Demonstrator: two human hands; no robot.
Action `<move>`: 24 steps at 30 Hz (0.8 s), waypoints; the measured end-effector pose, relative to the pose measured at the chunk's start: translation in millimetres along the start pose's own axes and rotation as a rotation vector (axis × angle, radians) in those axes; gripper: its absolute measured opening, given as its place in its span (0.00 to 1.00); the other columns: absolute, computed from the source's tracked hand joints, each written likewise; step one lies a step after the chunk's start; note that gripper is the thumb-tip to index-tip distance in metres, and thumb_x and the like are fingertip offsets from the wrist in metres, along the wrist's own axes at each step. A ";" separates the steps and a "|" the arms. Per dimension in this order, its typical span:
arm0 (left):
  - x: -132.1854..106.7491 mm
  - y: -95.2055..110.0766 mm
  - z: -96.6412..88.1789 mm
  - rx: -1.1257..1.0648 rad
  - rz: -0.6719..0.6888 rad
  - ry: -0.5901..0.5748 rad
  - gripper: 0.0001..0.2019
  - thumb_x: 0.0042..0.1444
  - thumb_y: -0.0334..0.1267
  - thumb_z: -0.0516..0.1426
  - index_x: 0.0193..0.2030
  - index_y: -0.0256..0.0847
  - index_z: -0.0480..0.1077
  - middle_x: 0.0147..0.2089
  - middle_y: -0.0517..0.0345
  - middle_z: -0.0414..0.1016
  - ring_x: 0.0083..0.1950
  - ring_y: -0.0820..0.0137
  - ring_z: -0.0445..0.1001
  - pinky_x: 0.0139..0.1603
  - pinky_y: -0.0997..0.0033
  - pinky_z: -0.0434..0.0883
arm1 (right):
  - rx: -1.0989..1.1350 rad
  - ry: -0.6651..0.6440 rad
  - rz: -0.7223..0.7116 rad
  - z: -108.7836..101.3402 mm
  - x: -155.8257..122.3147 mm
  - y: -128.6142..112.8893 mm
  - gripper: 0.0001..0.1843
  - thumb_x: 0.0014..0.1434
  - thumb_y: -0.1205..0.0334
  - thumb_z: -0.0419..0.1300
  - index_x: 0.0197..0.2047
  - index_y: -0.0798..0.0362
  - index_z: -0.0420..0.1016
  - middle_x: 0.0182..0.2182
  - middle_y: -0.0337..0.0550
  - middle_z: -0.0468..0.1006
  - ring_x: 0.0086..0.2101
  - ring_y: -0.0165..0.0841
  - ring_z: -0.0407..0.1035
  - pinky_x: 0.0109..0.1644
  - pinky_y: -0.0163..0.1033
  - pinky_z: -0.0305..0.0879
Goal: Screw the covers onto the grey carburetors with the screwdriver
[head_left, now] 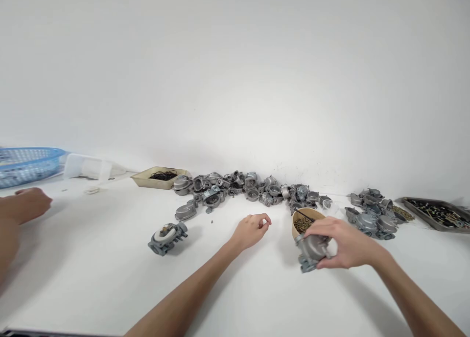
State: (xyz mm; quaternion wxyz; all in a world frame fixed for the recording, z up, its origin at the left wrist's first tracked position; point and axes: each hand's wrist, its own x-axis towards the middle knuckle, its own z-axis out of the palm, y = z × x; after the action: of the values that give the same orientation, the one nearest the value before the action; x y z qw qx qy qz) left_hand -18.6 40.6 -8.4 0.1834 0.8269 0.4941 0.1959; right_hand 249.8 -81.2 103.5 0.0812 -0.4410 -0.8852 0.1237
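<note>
My right hand (343, 246) grips a grey cast-metal housing (311, 253) just above the white table, in front of a tan paper cup (306, 218) filled with small brass screws. My left hand (253, 229) hovers to the left of the cup with thumb and forefinger pinched together; whatever is between them is too small to make out. An assembled grey part with a white disc (167, 237) lies on the table to the left of my left hand.
A heap of grey metal housings (242, 188) runs along the wall, with a second heap (372, 214) at right beside a dark tray of screws (436, 213). A beige tray of black rings (160, 177) and a blue basket (25, 165) sit at left. Another person's hand (25, 205) rests at far left.
</note>
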 end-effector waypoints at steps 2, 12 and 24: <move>0.3 -2.3 -1.0 0.001 0.002 -0.015 0.12 0.65 0.33 0.54 0.46 0.49 0.79 0.37 0.59 0.81 0.45 0.61 0.79 0.47 0.68 0.71 | -0.028 0.062 0.111 -23.4 -28.7 16.0 0.29 0.60 0.43 0.70 0.60 0.47 0.77 0.54 0.49 0.81 0.51 0.48 0.75 0.56 0.51 0.69; -0.3 -6.8 -4.7 -0.001 0.001 -0.062 0.11 0.66 0.35 0.55 0.45 0.49 0.78 0.41 0.57 0.82 0.52 0.58 0.78 0.49 0.66 0.72 | -0.400 0.151 0.724 -133.5 -167.3 162.2 0.38 0.57 0.39 0.64 0.62 0.58 0.77 0.59 0.62 0.78 0.56 0.58 0.73 0.57 0.54 0.68; 0.3 -11.3 -2.3 0.044 0.001 -0.108 0.11 0.64 0.32 0.56 0.45 0.49 0.78 0.43 0.58 0.82 0.52 0.58 0.78 0.50 0.66 0.72 | -0.272 0.160 0.839 -80.7 -203.5 254.9 0.24 0.38 0.48 0.64 0.38 0.49 0.83 0.43 0.60 0.86 0.48 0.67 0.79 0.49 0.59 0.74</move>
State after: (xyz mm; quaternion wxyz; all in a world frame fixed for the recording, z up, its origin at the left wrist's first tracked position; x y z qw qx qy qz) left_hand -28.1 46.1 -12.0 0.1916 0.8404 0.4872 0.1400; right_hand 585.7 -84.3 99.5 0.0335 -0.7768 -0.6288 -0.0062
